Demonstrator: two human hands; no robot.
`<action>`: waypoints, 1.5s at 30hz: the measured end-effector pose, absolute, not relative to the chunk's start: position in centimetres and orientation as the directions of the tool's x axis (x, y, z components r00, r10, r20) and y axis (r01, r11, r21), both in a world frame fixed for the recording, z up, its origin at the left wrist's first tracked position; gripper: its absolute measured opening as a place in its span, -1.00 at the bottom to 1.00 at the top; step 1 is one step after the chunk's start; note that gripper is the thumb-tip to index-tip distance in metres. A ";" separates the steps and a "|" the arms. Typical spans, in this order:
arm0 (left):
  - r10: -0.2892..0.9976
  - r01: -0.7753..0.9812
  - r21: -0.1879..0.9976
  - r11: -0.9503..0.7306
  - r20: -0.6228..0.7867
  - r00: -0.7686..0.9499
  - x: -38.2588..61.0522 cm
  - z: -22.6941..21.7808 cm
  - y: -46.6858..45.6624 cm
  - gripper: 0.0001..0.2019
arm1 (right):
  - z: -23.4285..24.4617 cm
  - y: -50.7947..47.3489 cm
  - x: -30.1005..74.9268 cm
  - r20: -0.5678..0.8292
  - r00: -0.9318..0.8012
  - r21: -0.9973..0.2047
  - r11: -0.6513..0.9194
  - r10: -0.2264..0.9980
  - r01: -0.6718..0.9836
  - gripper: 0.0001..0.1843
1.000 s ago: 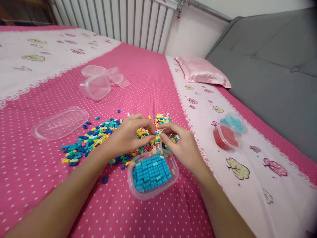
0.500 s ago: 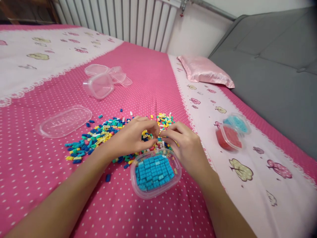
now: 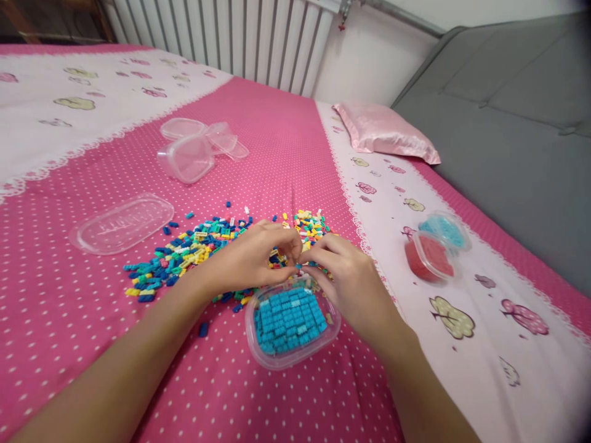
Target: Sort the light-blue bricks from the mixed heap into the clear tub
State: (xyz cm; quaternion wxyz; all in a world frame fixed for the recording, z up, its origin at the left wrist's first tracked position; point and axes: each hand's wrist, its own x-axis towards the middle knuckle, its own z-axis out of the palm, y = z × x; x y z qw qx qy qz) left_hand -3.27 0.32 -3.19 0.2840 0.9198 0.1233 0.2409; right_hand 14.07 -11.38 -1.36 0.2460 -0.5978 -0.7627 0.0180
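In the head view my left hand (image 3: 263,255) and my right hand (image 3: 346,277) meet fingertip to fingertip just beyond a clear plastic container (image 3: 252,338). A tiny blue toy brick (image 3: 299,267) shows between their pinched fingertips; part of it is covered by the fingers. Blue toy bricks (image 3: 290,320) fit tightly side by side in the container, making a flat studded layer. Behind and beneath my hands spreads a loose pile of mixed toy bricks (image 3: 184,255) in blue, yellow, green, white and red.
A clear oval lid (image 3: 122,224) lies left of the pile. Farther back are empty clear containers (image 3: 191,160). On the right sit a container of red pieces (image 3: 429,255) and one of light blue pieces (image 3: 444,231). A pink pillow (image 3: 385,132) rests against the grey headboard (image 3: 508,117).
My fingertips have drawn closer together, and a small blue toy brick now shows between them. The whole view has shifted slightly; the containers and pile stay put.
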 end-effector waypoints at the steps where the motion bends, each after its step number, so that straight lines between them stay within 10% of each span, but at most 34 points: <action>1: 0.365 0.090 0.585 -0.806 0.371 0.854 -3.3 -3.2 0.3 -0.92 | -1.3 -11.4 14.1 0.347 -0.167 -0.322 0.284 0.923 0.903 -0.86; 18: 0.407 0.114 0.645 -0.756 0.326 0.853 -3.8 -2.8 0.6 -0.67 | 0.5 -14.0 15.4 0.167 -0.099 -0.369 0.155 0.981 0.916 -0.83; 45: 0.352 0.122 0.574 -0.810 0.309 0.883 -3.7 -3.2 0.9 -0.68 | 0.0 -13.6 12.9 -0.040 0.057 -0.117 -0.062 0.998 0.991 -0.85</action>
